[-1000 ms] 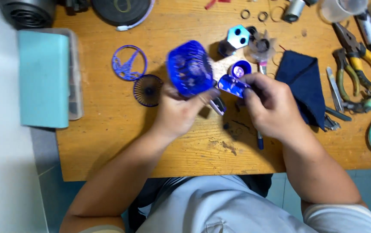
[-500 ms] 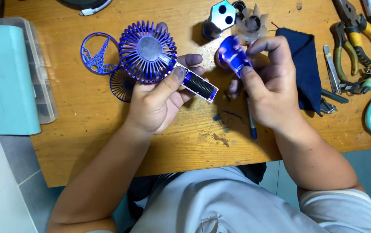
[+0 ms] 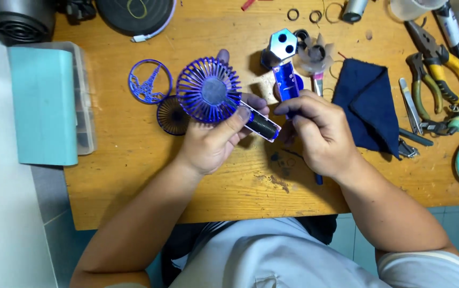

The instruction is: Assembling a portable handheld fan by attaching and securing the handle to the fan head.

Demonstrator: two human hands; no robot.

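My left hand [image 3: 213,140] grips a small blue hand fan [image 3: 208,90] by its open handle, the round ribbed grille facing up and a dark cylindrical cell showing in the handle [image 3: 261,125]. My right hand [image 3: 323,133] pinches a blue handle cover strip [image 3: 286,81] that points away from me, just right of the fan handle. The two parts are close but apart. A thin blue tool lies under my right hand, mostly hidden.
On the wooden table [image 3: 133,176]: a round blue grille ring [image 3: 150,81], a dark fan grille [image 3: 172,114], a pale fan blade [image 3: 316,55], a folded navy cloth [image 3: 367,106], pliers [image 3: 432,58] at right, a teal plastic box [image 3: 45,104] at left.
The fan in my left hand turned grille-up and shifted. My right hand lowered and turned its blue cover piece, now pointing it away, close beside the fan's handle.
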